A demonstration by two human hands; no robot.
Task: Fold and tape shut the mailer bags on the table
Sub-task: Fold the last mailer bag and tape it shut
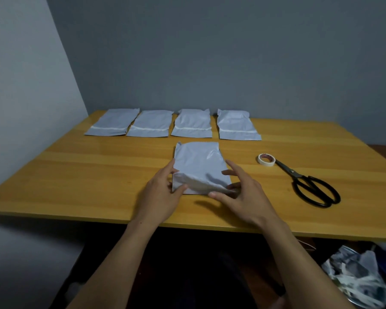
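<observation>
Behind yellow wooden bench [76, 175], grey wall [210, 52]. Mid-bench, toward near edge: pale grey crinkled plastic mailer bag [201, 166], glossy, puffed. Bag sits between both grips; left grip [161, 192] pinches its near left corner, right grip [243, 192] curls round its near right corner.

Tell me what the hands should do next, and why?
Probably the left hand presses the fold flat while the right hand reaches for the tape roll. Both hands hold the folded near end of the mailer bag, untaped, and the roll lies to its right.
</observation>
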